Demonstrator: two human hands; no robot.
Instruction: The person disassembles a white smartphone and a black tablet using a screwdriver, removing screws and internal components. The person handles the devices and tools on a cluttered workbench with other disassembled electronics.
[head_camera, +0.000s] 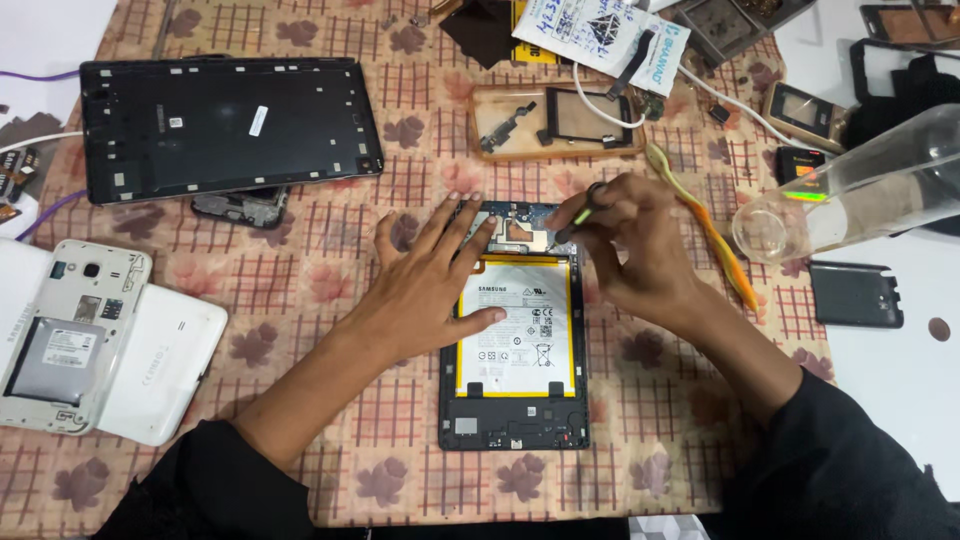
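An opened tablet (514, 410) lies face down in front of me, its white battery (520, 335) with a yellow border exposed. My left hand (425, 280) rests flat on the tablet's left edge, fingers spread, the thumb on the battery. My right hand (625, 245) pinches a small green-tipped tool (585, 212) and holds its tip on the circuit board (520, 228) at the tablet's top end.
A large black tablet back cover (225, 125) lies at the far left. A white phone (65, 335) without its back sits on white covers at the near left. An amber tray (555, 125) of small parts, a clear bottle (850, 195), a yellow-orange strip (710, 230) and a black phone cover (855, 293) lie around.
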